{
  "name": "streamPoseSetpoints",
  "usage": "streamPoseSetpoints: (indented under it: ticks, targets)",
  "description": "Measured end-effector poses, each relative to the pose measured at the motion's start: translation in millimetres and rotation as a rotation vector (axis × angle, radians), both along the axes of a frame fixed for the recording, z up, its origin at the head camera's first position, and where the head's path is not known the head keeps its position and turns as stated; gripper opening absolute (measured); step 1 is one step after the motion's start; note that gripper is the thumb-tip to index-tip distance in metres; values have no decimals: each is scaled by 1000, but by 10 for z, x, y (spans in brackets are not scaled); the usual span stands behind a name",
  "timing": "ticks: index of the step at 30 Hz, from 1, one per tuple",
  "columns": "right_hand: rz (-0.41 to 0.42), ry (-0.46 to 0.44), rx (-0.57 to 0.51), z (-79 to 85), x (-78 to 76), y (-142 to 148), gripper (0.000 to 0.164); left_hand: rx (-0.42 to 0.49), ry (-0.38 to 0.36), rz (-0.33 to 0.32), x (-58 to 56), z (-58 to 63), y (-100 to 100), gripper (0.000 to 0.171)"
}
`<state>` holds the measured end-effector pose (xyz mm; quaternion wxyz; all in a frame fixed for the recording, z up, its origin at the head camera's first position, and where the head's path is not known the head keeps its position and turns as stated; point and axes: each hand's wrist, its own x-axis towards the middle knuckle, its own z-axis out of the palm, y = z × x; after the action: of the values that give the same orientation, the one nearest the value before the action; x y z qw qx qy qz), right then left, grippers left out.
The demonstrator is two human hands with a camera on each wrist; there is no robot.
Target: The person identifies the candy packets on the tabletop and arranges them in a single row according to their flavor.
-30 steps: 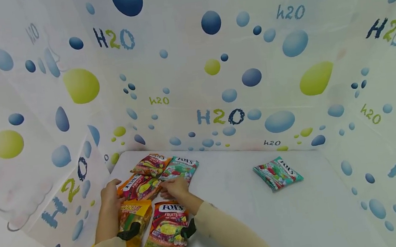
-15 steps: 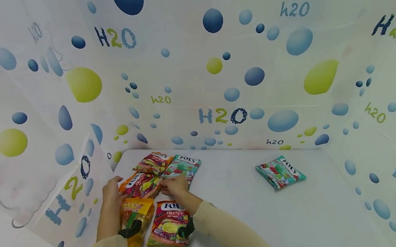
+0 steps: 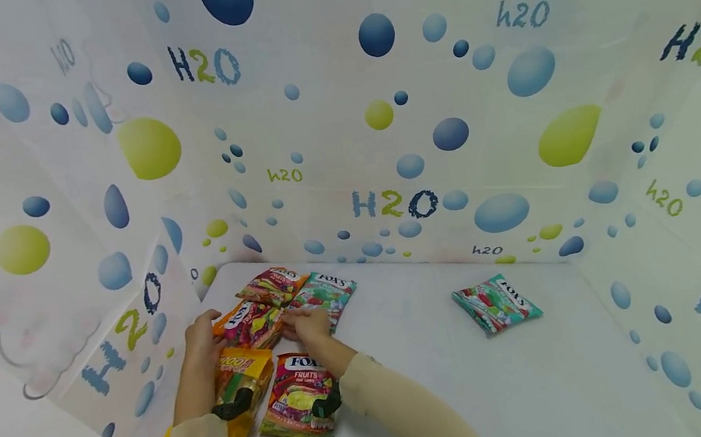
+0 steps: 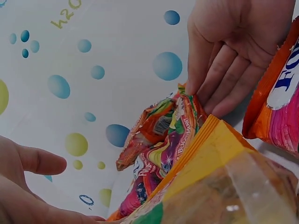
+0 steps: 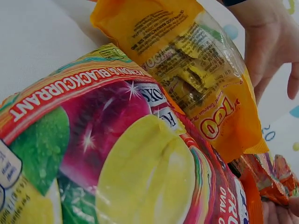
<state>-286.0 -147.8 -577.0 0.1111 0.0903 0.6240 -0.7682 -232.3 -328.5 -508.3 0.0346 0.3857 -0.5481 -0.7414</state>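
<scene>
In the head view a red-and-orange Fox's Fruits candy bag (image 3: 248, 325) lies between both hands. At its right end, my right hand (image 3: 310, 324) pinches the edge; the left wrist view shows that hand's fingertips (image 4: 192, 88) right at the bag's corner. Beside the opposite end is my left hand (image 3: 197, 344), its thumb (image 4: 44, 161) extended and apart from the wrapper. A yellow candy bag (image 3: 245, 366) lies below the left palm, partly covered by the wrist strap. Under the right wrist is another Fox's Fruits bag (image 3: 296, 396), large in the right wrist view.
Behind the held bag lie a smaller red Fox's bag (image 3: 272, 286) and a green Fox's bag (image 3: 323, 294). Another green Fox's bag (image 3: 497, 305) sits alone on the right side of the white table (image 3: 433, 375). Printed white walls (image 3: 329, 141) enclose the back and sides.
The red-and-orange bag between the hands has shifted slightly away, toward the bags behind it, and both hands have moved slightly with it. The other bags lie as before.
</scene>
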Motion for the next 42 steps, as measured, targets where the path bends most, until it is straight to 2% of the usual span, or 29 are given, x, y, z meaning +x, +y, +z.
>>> streamPoseSetpoints:
  ticks: [10,16,22,29,34,39,42]
  targets:
    - [7,34,-58,5,-66,34,13,-10,34,5,23,-8,38,82]
    - [12,33,-113,55,-103,74,16,-45,118,13,53,-4,100,84]
    - [26,57,-160,146,-162,133,21,-71,146,24,71,88,183,79]
    - [89,45,-192,273,-106,271,22,-30,189,36,154,203,264,83]
    - [134,48,-229,343,-53,395,29,-37,220,10,227,278,317,77]
    - [150,60,-280,381,-19,531,25,-27,259,-10,284,353,409,72]
    - [145,72,-317,406,6,614,26,-32,286,-29,296,397,464,62]
